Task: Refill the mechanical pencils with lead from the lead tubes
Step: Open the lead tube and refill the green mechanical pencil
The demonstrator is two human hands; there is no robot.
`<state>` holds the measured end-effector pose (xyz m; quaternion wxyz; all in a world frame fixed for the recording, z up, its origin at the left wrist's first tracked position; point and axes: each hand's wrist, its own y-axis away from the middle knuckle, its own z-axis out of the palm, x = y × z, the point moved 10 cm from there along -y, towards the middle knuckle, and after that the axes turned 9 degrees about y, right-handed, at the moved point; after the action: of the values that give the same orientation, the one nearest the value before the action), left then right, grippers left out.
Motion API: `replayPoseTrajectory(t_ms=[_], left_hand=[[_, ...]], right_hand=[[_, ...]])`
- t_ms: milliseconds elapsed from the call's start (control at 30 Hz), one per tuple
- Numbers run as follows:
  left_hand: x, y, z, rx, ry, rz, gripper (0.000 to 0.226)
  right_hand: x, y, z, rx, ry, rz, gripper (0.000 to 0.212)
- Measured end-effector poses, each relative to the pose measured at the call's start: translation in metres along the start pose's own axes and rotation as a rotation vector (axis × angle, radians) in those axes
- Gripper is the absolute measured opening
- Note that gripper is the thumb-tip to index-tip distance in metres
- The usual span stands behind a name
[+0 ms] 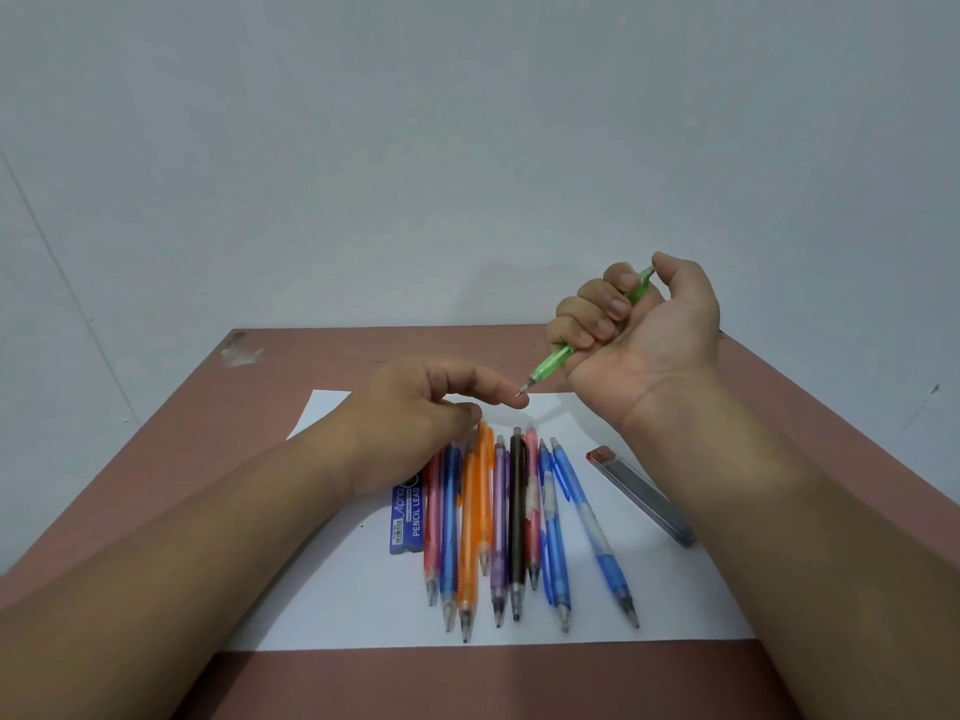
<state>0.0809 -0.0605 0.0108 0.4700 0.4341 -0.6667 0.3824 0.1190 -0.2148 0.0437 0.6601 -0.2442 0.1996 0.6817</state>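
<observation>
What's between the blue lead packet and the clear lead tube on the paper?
Head view: a row of mechanical pencils lies between the blue lead packet and the clear lead tube.

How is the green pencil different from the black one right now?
The green mechanical pencil is gripped in the right hand, raised and slanted, tip touching the left hand forefinger. The black mechanical pencil lies flat on the white paper among the others, untouched. Both are translucent, tips exposed.
</observation>
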Motion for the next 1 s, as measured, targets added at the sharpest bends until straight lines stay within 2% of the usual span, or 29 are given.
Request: replayPoseTrajectory(t_ms=[1000], left_hand=[[0.0039,0.0007,0.0012,-0.042,-0.028,0.057,0.038]], right_hand=[[0.0007,0.0006,-0.0007,0.004,-0.045,-0.003,0.038]])
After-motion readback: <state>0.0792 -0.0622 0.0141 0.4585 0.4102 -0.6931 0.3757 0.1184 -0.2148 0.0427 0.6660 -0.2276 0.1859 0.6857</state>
